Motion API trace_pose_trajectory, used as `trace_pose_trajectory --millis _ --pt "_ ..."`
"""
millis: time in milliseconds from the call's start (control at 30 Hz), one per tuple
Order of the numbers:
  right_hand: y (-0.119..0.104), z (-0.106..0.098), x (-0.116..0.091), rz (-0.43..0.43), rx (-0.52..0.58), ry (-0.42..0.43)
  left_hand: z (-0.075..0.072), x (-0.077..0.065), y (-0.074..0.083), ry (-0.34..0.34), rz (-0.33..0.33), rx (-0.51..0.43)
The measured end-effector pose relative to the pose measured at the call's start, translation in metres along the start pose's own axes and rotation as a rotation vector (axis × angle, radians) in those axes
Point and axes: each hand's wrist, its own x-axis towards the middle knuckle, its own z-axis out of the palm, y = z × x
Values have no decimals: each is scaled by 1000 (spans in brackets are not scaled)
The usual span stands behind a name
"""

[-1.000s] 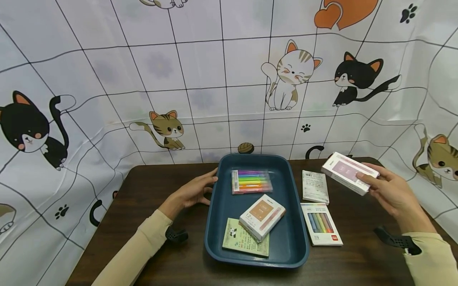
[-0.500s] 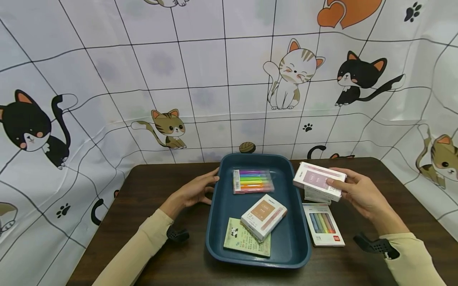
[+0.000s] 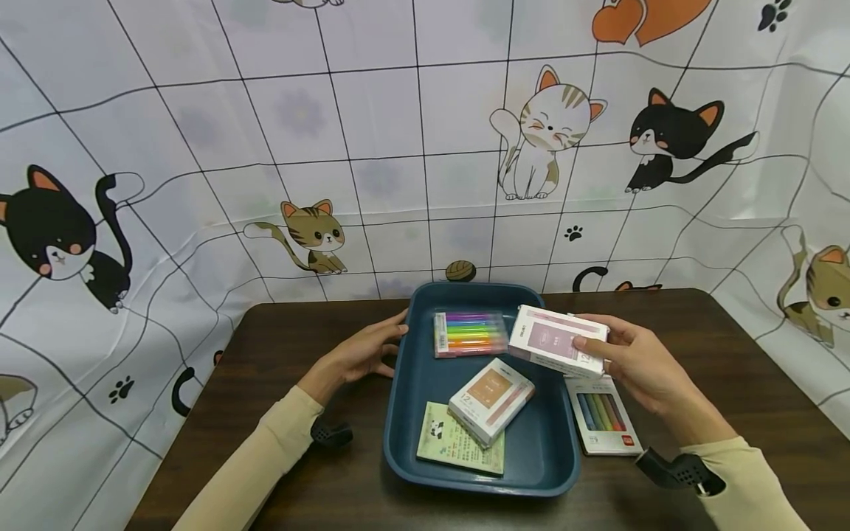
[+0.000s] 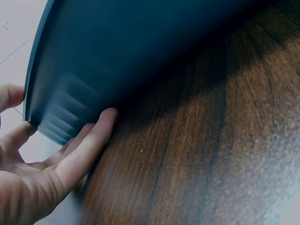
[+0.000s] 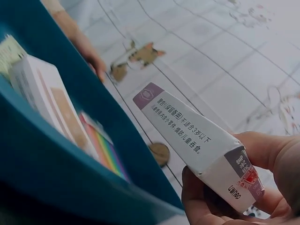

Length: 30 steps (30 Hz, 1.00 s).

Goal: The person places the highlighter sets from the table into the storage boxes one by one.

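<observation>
My right hand [image 3: 640, 361] pinches a small white box with a mauve panel [image 3: 551, 339], thumb on top. This box hangs over the right rim of the blue tray [image 3: 541, 450]; in the right wrist view the box [image 5: 183, 136] shows a side printed with black characters. My left hand [image 3: 361, 352] rests at the tray's left rim, its fingers [image 4: 86, 145] lying along the outer wall in the left wrist view. Inside the tray lie a clear pack of rainbow pens [image 3: 471, 334], a white box with a tan panel [image 3: 491, 398] and, partly beneath it, a green booklet [image 3: 458, 442].
On the dark wooden table [image 3: 299, 457], a white pack of coloured pencils [image 3: 603, 420] lies against the tray's right side. A white pack behind it is hidden by the held box and hand. A cat-print curtain [image 3: 385, 147] stands behind the table.
My right hand has carried the mauve-panelled box leftward, from above the table's right side to over the tray's right rim. The left hand has stayed at the tray.
</observation>
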Motion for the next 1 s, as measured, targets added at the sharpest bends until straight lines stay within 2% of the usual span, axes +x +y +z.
trace_pose_trajectory --millis 200,367,600,1000 --pt "2 26 -2 -11 21 -85 1 0 0 18 1 5" --pt "4 42 -4 -4 22 -107 4 0 -1 16 -19 -1" --pt "0 63 -9 35 -12 -128 3 1 2 21 -9 9" --pt "-2 93 -18 25 20 -304 1 0 1 12 -9 2"
